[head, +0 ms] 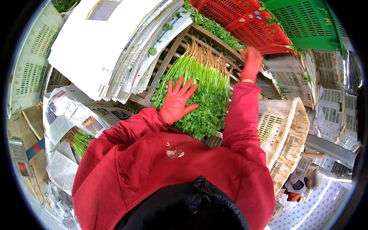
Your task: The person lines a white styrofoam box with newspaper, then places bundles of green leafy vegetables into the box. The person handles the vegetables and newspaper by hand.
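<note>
My left hand [178, 103], in a red rubber glove, rests palm down with spread fingers on a wide bundle of leafy greens [201, 76], which look like coriander or celery. Their brown roots point away from me and the leaves lie nearest my body. Underneath is a metal-framed rack with bars [164, 67]. My right hand [251, 64], also red-gloved, is raised at the rack's far right corner, just right of the roots. It is blurred, and its fingers look bunched; whether anything is in them cannot be made out.
A thick newspaper stack [97, 49] covers the left side of the rack. Beyond the rack stand a red crate [244, 26] and a green crate [304, 23]. A stained white crate [283, 138] sits at my right. Newspaper-wrapped greens [80, 141] and a scale [21, 158] lie left. A person [299, 184] is farther right.
</note>
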A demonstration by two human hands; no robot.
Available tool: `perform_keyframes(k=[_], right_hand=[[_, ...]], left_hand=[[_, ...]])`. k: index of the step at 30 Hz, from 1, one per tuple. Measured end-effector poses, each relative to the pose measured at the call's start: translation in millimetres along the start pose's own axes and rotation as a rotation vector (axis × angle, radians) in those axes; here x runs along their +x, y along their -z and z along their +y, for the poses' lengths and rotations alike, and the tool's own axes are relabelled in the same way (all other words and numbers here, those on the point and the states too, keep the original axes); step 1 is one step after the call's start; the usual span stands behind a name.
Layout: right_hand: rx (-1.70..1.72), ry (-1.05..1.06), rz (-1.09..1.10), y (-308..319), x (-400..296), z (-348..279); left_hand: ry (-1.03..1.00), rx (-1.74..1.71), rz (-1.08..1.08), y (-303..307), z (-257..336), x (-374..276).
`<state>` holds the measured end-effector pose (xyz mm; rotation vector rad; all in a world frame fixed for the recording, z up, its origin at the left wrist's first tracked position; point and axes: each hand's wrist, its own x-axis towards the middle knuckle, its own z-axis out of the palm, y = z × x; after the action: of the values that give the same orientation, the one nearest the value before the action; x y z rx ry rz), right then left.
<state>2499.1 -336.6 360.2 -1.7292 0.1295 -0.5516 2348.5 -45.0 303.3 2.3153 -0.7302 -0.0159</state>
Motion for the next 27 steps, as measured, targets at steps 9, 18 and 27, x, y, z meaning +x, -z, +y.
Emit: perform_keyframes(k=[9,18,27], right_hand=[[-0.735,0.171,-0.893,-110.9,-95.5,-27.2],[-0.772,0.337,-0.041,-77.3,7.4,18.3],[-0.525,-0.308,-0.178,47.1,-86.1,-19.5]], left_hand=[[0.016,0.027,-0.055,-11.1,-1.2,0.3],[0.016,-0.017,-0.027,-11.6,-1.0,-2.0],[0.023,-0.277,0.208,69.0,-7.6,24.1]])
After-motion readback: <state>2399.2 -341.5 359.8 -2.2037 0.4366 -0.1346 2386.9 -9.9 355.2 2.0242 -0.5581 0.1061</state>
